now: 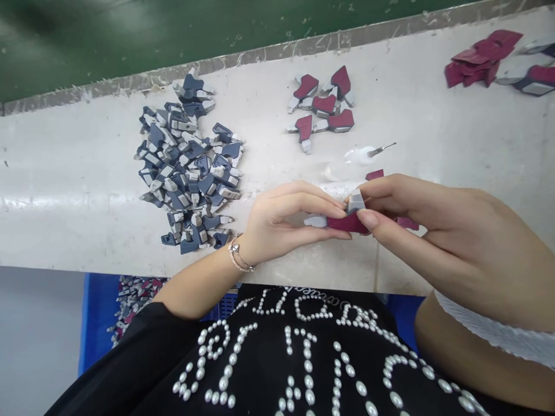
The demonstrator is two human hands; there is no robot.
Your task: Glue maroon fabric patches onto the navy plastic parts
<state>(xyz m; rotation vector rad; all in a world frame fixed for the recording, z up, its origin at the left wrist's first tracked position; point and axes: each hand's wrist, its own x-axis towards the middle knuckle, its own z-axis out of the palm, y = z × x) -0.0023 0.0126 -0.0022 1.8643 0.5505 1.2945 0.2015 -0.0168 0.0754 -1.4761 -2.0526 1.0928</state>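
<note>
table [411,115]; one piece [347,223] in two grips [281,218] [459,242]

Tabletop [65,150]: smooth, glossy. Far edge strip [260,55]: rough, scuffed. Left pile [191,162]: matt, plastic-looking parts. Held part [347,223]: plastic-looking body, matt red face, material unclear. Slim tool [381,149] at right: metal-looking. Near-left bin [87,323]: smooth plastic. Shirt [265,370]: matt cloth, glossy pearl-like beads [309,381].

Workshop, heaped small parts [193,150], scuffed worktable [269,156]

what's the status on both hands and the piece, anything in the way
Left hand, right hand: both gripping maroon-and-grey piece. Piece partly hidden by fingers. No obstruction seen; thin tool lies apart.
</note>
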